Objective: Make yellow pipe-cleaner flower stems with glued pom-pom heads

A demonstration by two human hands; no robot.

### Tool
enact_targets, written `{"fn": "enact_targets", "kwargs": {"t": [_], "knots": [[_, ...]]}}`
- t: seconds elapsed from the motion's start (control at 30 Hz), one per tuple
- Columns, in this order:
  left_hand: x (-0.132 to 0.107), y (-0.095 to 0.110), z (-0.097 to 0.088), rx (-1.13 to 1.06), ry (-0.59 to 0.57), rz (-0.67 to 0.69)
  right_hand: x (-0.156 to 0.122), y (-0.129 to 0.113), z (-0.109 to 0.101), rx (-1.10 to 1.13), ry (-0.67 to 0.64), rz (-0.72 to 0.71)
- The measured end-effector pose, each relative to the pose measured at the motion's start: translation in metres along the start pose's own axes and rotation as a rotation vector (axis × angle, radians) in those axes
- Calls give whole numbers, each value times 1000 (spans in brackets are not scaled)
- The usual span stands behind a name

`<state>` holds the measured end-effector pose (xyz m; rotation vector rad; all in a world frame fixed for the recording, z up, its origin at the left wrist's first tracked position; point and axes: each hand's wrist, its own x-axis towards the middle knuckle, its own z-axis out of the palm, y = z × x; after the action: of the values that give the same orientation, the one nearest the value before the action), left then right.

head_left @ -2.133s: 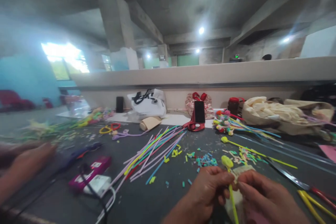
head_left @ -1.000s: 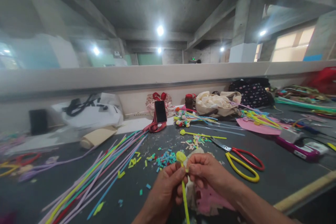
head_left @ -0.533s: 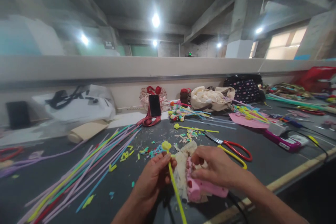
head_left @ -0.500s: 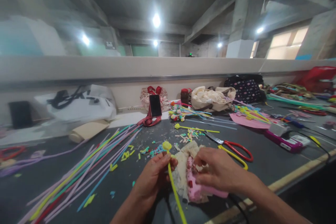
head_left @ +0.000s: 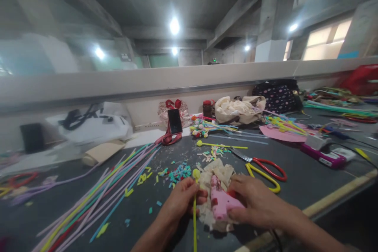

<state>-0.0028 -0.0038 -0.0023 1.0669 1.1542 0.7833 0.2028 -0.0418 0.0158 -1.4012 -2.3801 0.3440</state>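
My left hand (head_left: 186, 197) pinches a yellow pipe cleaner (head_left: 195, 220) just below the small rounded yellow head at its top, and the stem hangs down toward me. My right hand (head_left: 251, 201) is closed round the handle of a pink hot glue gun (head_left: 220, 204). The gun lies over a crumpled, glue-stained cloth (head_left: 206, 220), its nozzle end pointing away from me. A dark cord runs from below my right wrist. Past the cloth lie scissors (head_left: 262, 165) with one red and one yellow handle, and another yellow stem (head_left: 224, 145) with a rounded head.
Cut blue and green bits (head_left: 180, 174) lie beyond my left hand. Long coloured pipe cleaners (head_left: 97, 197) spread across the left. Further back are a phone (head_left: 175, 121), a bunch of finished-looking stems (head_left: 203, 128) and a cloth bag (head_left: 239, 116). A purple power strip (head_left: 323, 157) is at right.
My right hand has moved from above the glue gun's front to its handle and gripped it. My left hand has shifted slightly right and lower with the yellow stem.
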Motion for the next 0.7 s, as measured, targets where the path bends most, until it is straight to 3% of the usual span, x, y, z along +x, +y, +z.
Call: {"fn": "enact_targets", "kwargs": {"t": [0.17, 0.23, 0.43, 0.7], "knots": [[1, -2, 0, -3, -3, 29, -1, 22, -23, 744, -9, 127], [1, -3, -1, -8, -3, 25, -2, 32, -27, 942, 19, 186], [8, -6, -6, 21, 12, 17, 3, 51, -24, 1217, 161, 250], [14, -14, -4, 5, -2, 33, 2, 45, -29, 1448, 377, 284]]}}
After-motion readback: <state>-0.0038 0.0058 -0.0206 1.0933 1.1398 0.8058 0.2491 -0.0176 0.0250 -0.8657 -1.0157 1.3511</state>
